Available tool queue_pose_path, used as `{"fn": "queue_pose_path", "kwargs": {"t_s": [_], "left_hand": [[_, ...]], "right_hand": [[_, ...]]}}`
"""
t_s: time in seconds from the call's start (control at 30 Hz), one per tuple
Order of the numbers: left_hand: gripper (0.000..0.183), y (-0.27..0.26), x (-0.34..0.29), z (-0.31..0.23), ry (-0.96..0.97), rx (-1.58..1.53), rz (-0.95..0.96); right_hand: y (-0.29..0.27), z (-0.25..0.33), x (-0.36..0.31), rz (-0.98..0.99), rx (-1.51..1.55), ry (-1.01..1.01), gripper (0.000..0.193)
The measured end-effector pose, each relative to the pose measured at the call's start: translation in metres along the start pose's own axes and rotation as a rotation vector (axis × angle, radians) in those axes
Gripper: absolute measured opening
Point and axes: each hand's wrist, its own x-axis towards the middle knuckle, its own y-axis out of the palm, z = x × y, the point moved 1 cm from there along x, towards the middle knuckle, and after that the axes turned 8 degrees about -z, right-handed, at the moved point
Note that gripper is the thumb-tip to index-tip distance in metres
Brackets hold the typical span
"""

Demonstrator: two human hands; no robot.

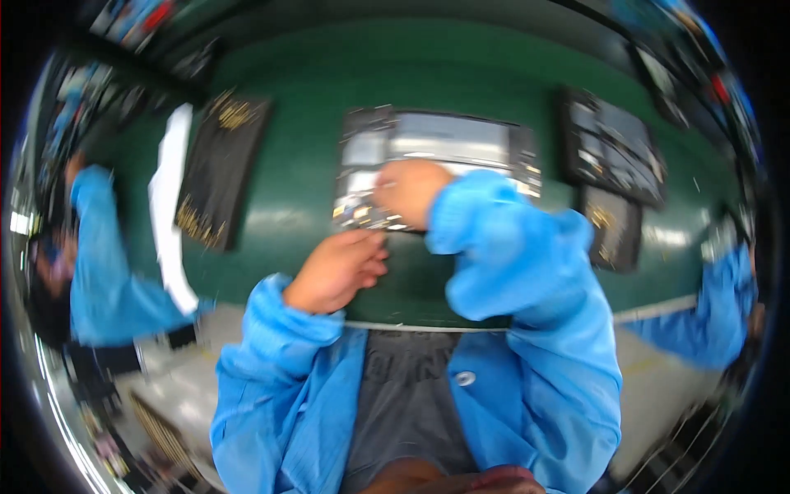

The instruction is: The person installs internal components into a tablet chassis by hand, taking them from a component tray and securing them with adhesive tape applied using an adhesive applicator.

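Two bare hands in blue sleeves work at a green table (288,193), over a black compartment tray (522,140). The right hand's fingers (388,183) are bent and drawn close together, lowered into the tray's near left part; their tips are blurred, so whether they grip anything cannot be told. The left hand (333,273) has its fingers loosely curled with little gap between them, just beside the tray's near left corner; whether they hold something small is also unclear.

The tray lies flat around the middle of the table, its long side roughly along the near edge. A wide grey, shiny panel (453,137) fills its far middle section, a smaller pale panel (364,150) sits at its far left, and small metallic parts (362,214) cluster at its near left.

The right forearm reaches across from the near edge, angled leftward, wrist over the tray. The left forearm slants inward, the hand low, knuckles up.
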Motion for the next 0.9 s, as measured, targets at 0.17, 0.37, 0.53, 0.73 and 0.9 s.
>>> {"fn": "queue_pose_path", "kwargs": {"t_s": [0.17,0.37,0.53,0.73,0.9], "left_hand": [[0.031,-0.014,0.008,0.000,-0.028,-0.191,0.144],[0.036,-0.011,0.011,-0.002,-0.061,-0.176,0.181],[0.035,-0.014,0.014,-0.002,-0.073,-0.183,0.180],[0.031,-0.007,0.007,0.000,-0.007,-0.160,0.136],[0.032,-0.004,0.005,0.001,0.023,-0.157,0.098]], "right_hand": [[-0.014,-0.044,-0.049,-0.663,0.591,0.231,0.019],[-0.042,-0.170,-0.201,-1.171,0.144,0.933,0.031],[-0.047,-0.198,-0.203,-1.034,-0.123,0.886,0.028],[-0.054,-0.210,-0.197,-0.893,-0.185,0.905,0.028],[-0.056,-0.196,-0.226,-1.102,0.161,0.918,0.033]]}}
